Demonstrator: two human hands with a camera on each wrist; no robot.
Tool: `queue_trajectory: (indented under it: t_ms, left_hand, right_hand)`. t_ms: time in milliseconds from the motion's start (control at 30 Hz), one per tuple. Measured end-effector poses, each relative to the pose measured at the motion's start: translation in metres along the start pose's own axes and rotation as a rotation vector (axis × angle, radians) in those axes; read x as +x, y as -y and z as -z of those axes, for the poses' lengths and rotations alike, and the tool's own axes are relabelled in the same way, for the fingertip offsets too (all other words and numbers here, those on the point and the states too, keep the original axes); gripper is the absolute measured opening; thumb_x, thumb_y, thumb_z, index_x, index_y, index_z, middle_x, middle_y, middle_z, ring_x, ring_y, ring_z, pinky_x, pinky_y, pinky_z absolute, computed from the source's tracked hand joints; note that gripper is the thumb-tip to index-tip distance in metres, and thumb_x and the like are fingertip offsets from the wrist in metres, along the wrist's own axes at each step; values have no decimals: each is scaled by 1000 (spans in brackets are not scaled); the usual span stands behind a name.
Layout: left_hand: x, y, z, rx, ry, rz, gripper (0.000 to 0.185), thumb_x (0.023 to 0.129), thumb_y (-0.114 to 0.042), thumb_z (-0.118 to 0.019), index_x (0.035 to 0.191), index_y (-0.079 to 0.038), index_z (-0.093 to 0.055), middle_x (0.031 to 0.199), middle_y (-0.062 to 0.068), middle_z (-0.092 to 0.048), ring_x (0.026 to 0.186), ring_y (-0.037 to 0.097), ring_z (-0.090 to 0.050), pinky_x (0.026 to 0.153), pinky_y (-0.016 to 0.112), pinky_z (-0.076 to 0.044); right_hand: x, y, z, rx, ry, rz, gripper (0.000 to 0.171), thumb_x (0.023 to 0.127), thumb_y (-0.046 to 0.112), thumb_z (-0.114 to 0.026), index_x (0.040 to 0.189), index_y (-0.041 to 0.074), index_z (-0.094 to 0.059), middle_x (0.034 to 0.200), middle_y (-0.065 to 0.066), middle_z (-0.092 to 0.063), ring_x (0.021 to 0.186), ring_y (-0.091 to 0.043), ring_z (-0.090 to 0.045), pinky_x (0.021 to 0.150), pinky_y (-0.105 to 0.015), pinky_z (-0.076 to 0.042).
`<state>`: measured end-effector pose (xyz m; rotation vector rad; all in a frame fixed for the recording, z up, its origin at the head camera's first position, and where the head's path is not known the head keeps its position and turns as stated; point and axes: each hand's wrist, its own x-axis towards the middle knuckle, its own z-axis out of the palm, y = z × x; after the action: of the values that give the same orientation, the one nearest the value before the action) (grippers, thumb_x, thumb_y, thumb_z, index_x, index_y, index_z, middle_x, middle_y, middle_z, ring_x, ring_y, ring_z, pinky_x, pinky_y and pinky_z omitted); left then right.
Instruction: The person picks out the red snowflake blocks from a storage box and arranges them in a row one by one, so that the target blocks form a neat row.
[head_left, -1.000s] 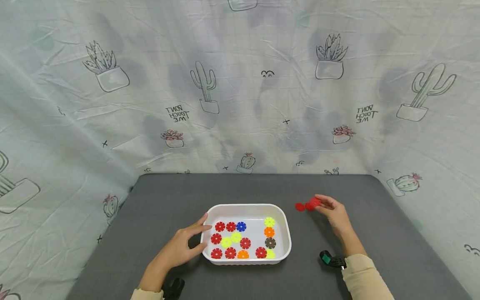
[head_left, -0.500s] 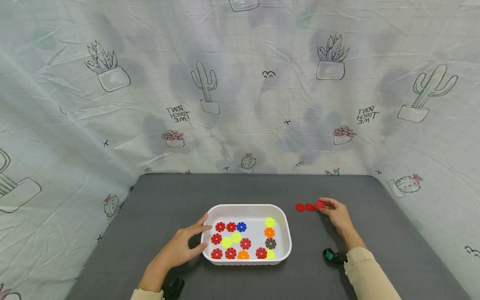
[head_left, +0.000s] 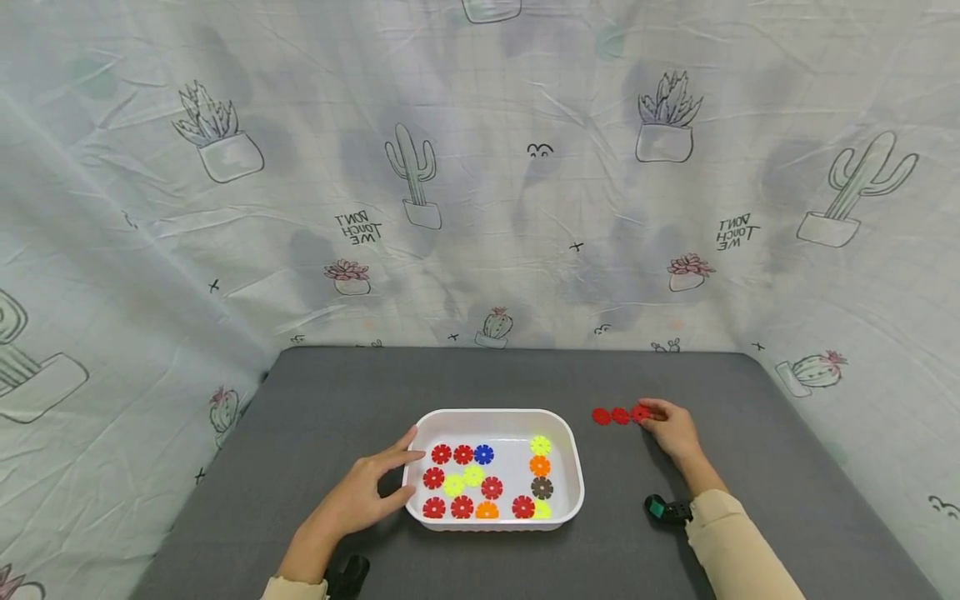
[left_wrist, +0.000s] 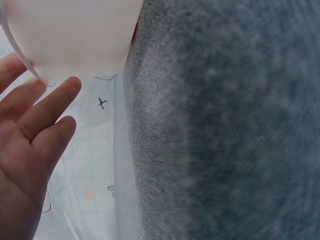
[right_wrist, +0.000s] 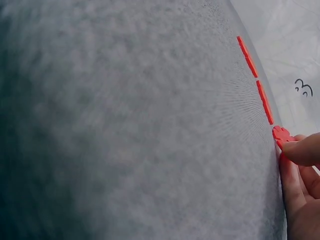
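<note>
Head view: right hand (head_left: 671, 429) pinches the third red disc (head_left: 640, 412), flat on the grey counter (head_left: 337, 392), last in a row of three right of the white tray (head_left: 573, 467). Left hand (head_left: 360, 496) rests against the tray's left rim, fingers relaxed.

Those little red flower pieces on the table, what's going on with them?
A person is lining them up. The right hand pinches the third red piece at the end of a row with two more red pieces lying flat on the grey table. The left hand rests with straight fingers against the side of a white tray, which holds more pieces in red, yellow, orange, blue and brown.
</note>
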<state>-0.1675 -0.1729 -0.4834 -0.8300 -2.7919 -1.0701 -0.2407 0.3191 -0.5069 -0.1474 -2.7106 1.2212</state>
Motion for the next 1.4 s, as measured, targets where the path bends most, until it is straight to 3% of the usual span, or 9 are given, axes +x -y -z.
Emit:
queue_trajectory:
  t_ms: [133, 300, 633, 800, 1067, 1400]
  left_hand:
    - [0, -1, 0, -1, 7, 15, 44, 82, -30, -62, 124, -18, -55, 144, 0, -32, 126, 21, -41, 93, 50, -40]
    - [0, -1, 0, -1, 0, 6, 44, 82, -30, -63, 124, -18, -55, 144, 0, -33, 125, 21, -41, 93, 50, -40]
    - [1, 1, -1, 6, -10, -4, 45, 81, -29, -63, 124, -18, -55, 144, -1, -33, 125, 20, -42, 93, 49, -41]
    - [0, 2, -1, 8, -4, -2, 45, 81, -29, -63, 124, -18, -54, 144, -1, -32, 125, 20, -42, 93, 49, -40]
    - [0, 2, -1, 13, -8, -4, 45, 81, -29, -63, 124, -18, -55, 144, -1, -32, 125, 19, -41, 94, 49, -40]
    - [-1, 0, -1, 19, -21, -19, 45, 81, -28, -64, 124, -18, -55, 144, -1, -33, 124, 19, -43, 93, 49, -41]
  right_hand:
    - [0, 1, -2, -33, -8, 24, 36, 81, 3, -59, 117, -3, -56, 105, -23, -62, 91, -27, -57, 72, -31, -45]
    - [-1, 2, -2, -5, -16, 33, 39, 82, 3, -57, 120, -5, -53, 115, -26, -56, 103, -36, -54, 84, -45, -44]
    - [-6, 17, 2, 44, 9, 21, 46, 85, 12, -58, 128, -2, -46, 125, -25, -49, 113, -37, -49, 86, -46, -45]
    - [-11, 35, 0, 87, 37, 81, 46, 86, 13, -58, 128, -1, -45, 126, -24, -49, 115, -36, -49, 85, -46, -46]
    - [-21, 75, -11, 233, 76, 211, 46, 84, 17, -62, 124, 1, -48, 126, -19, -51, 116, -33, -48, 96, -44, -39]
    - [-43, 114, -27, 319, 167, 324, 45, 84, 17, -62, 124, 2, -48, 125, -18, -52, 115, -33, -49, 93, -45, -41]
